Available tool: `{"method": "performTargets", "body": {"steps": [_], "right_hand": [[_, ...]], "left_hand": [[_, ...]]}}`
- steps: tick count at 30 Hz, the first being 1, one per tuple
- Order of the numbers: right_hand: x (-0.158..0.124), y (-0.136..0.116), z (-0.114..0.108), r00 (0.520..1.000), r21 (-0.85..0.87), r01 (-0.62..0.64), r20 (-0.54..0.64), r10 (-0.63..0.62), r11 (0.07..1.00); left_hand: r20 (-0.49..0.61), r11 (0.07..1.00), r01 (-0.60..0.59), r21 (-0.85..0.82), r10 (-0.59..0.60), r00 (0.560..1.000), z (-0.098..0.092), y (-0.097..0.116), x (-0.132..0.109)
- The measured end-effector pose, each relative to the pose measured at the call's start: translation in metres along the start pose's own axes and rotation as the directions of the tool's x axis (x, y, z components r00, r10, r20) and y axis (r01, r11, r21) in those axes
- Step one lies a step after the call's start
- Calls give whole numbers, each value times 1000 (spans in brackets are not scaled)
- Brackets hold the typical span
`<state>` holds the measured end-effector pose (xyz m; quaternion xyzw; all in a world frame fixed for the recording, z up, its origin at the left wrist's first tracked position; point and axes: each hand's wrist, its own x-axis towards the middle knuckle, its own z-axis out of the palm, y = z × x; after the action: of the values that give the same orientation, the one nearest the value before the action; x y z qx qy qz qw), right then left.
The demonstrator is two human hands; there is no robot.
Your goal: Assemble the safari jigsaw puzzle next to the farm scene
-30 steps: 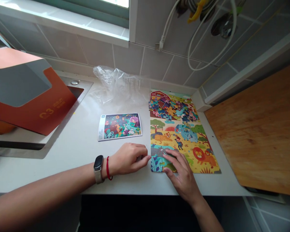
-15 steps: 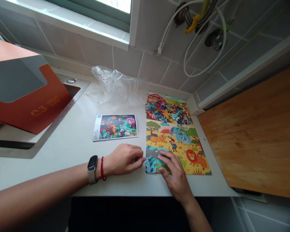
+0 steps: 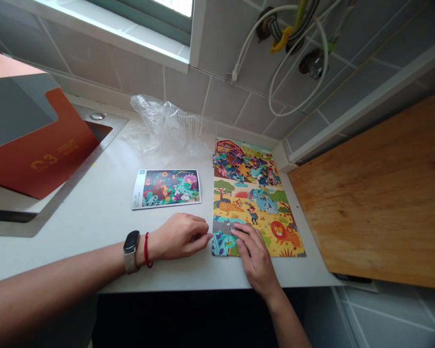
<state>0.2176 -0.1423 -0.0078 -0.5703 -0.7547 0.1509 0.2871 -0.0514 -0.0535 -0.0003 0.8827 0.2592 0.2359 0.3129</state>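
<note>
While your spread right hand is pressing on the jigsaw puzzle, your curled left hand beside it is risking nudging pieces apart.

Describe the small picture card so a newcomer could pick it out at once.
On the white counter sits a partly assembled jigsaw puzzle. Just left of it, above the left hand, is the small picture card: one unbroken colourful print with a white strip down its left edge, not cut into pieces.
</note>
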Motion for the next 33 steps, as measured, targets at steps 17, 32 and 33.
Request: {"method": "performTargets", "body": {"steps": [17,32,33], "right_hand": [[0,0,1,1000,6,4,-2,-4,1000],[1,-1,1,1000,-3,14,-12,-14,1000],[1,-1,1,1000,-6,15,-9,-15,1000]], "left_hand": [[27,1000,-4,15,4,1000,-1,0,0],[12,979,-57,-194,60,998,-4,4,0],[12,980,-59,-192,63,998,-3,4,0]]}}
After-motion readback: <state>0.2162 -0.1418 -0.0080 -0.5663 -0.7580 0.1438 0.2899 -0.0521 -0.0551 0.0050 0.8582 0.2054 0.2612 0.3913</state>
